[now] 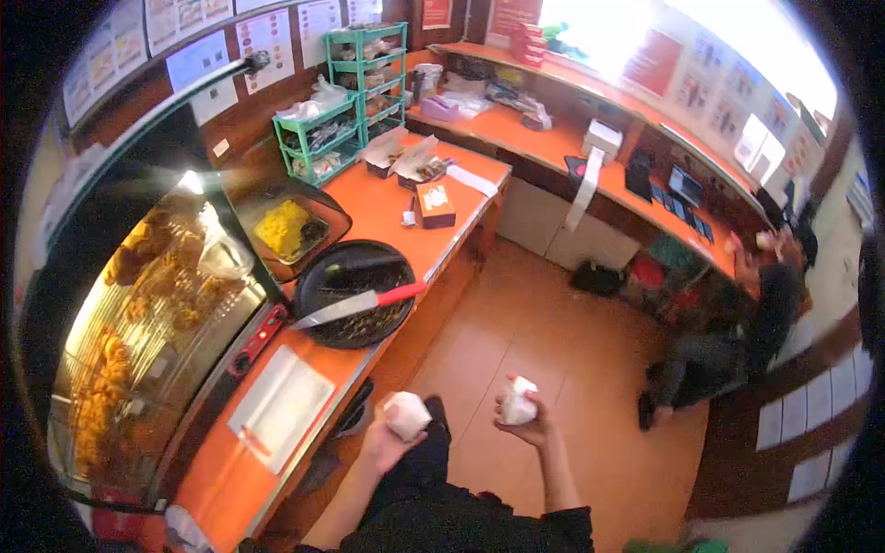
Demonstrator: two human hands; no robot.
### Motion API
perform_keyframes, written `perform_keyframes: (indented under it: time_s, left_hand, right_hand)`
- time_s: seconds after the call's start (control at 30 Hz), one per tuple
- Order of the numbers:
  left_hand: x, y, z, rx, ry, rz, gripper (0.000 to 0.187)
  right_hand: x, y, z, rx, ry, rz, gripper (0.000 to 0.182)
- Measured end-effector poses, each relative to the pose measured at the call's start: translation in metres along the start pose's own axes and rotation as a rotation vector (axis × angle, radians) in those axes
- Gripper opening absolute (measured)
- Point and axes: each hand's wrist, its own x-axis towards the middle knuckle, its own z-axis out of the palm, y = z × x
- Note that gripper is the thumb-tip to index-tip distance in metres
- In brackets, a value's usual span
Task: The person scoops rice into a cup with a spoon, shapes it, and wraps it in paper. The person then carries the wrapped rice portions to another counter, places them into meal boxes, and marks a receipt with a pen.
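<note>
My left hand [383, 442] is closed around a white, blocky bundle [408, 417] that could be paper-wrapped; its contents are hidden. In my right hand [527, 426] is a second white bundle [519, 402], more crumpled, gripped with the fingers around its lower part. Both are held apart over the floor, in front of my body. Nearest to my left hand is the orange counter [369, 198], where a knife [355, 305] with a red handle lies across a round black tray [387, 267]. A white board or sheet [281, 405] lies closer to me.
A lit display case [138, 341] with fried food stands left, near a tray of yellow food [288, 229]. Open boxes [417, 161], an orange box [435, 205] and green racks [369, 78] stand farther back. A person [728, 332] sits at the right by a back counter [553, 147].
</note>
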Motion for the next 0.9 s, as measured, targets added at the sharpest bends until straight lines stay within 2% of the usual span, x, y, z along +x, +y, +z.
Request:
perform_keyframes:
  time_s: [0.03, 0.1, 0.17, 0.23, 0.27, 0.3, 0.33, 0.37, 0.4, 0.43, 0.47, 0.5, 0.53, 0.57, 0.63, 0.67, 0.7, 0.77, 0.8, 0.87, 0.9]
  left_hand:
    - [0.032, 0.009, 0.011, -0.026, 0.009, 0.148, 0.034]
    - [0.101, 0.029, 0.021, 0.041, 0.069, 0.279, 0.035]
    - [0.186, 0.055, 0.041, 0.142, 0.063, 0.351, 0.035]
    - [0.264, 0.093, 0.089, 0.288, 0.115, 0.398, 0.035]
    - [0.317, 0.111, 0.095, 0.329, 0.100, 0.473, 0.035]
    - [0.356, 0.134, 0.122, 0.455, 0.199, 0.506, 0.034]
    - [0.395, 0.157, 0.150, 0.558, 0.276, 0.538, 0.034]
    - [0.441, 0.177, 0.162, 0.662, 0.342, 0.688, 0.037]
    - [0.492, 0.198, 0.159, 0.695, 0.258, 0.819, 0.042]
    - [0.547, 0.218, 0.158, 0.660, 0.287, 0.934, 0.043]
    - [0.583, 0.239, 0.162, 0.836, 0.348, 1.054, 0.045]
    - [0.619, 0.261, 0.166, 1.016, 0.441, 1.177, 0.047]
    - [0.652, 0.282, 0.175, 1.176, 0.558, 1.298, 0.050]
    - [0.678, 0.296, 0.178, 1.177, 0.581, 1.302, 0.050]
    - [0.725, 0.320, 0.175, 1.133, 0.725, 0.833, 0.054]
    - [0.763, 0.326, 0.150, 1.246, 0.813, 0.929, 0.062]
    - [0.792, 0.329, 0.126, 1.228, 0.850, 0.930, 0.062]
    - [0.828, 0.333, 0.091, 1.572, 1.020, 1.072, 0.067]
    - [0.835, 0.339, 0.093, 1.551, 1.074, 1.082, 0.067]
    - [0.835, 0.327, 0.089, 1.329, 1.125, 0.552, 0.071]
    - [0.835, 0.321, 0.078, 1.312, 1.165, 0.536, 0.071]
  right_hand:
    - [0.036, -0.021, -0.008, -0.021, -0.005, 0.017, 0.057]
    - [0.108, -0.054, -0.020, -0.084, -0.013, 0.073, 0.055]
    - [0.163, -0.084, -0.023, -0.014, -0.032, 0.048, 0.051]
    - [0.211, -0.116, -0.044, 0.125, 0.105, 0.121, 0.049]
    - [0.231, -0.139, -0.047, 0.189, 0.020, 0.164, 0.047]
    - [0.246, -0.164, -0.048, 0.189, 0.034, 0.177, 0.047]
    - [0.260, -0.189, -0.049, 0.089, 0.156, 0.106, 0.045]
    - [0.272, -0.214, -0.051, -0.009, 0.275, 0.038, 0.043]
    - [0.285, -0.240, -0.062, 0.026, 0.278, 0.045, 0.039]
    - [0.296, -0.267, -0.057, 0.027, 0.315, -0.026, 0.038]
    - [0.309, -0.296, -0.061, 0.024, 0.286, -0.028, 0.037]
    - [0.318, -0.323, -0.038, -0.051, 0.320, -0.077, 0.036]
    - [0.336, -0.344, -0.050, -0.072, 0.361, -0.085, 0.036]
    - [0.357, -0.367, -0.064, -0.098, 0.398, -0.092, 0.037]
    - [0.409, -0.414, -0.083, -0.156, 0.352, -0.052, 0.042]
    - [0.436, -0.435, -0.091, -0.208, 0.315, -0.029, 0.047]
    - [0.466, -0.455, -0.087, -0.226, 0.305, 0.001, 0.047]
    - [0.540, -0.504, -0.057, -0.487, 0.202, -0.007, 0.051]
    - [0.582, -0.531, -0.040, -0.675, 0.125, 0.042, 0.055]
    - [0.663, -0.553, 0.007, -0.705, 0.072, -0.032, 0.054]
    - [0.709, -0.563, 0.028, -0.866, 0.000, 0.040, 0.053]
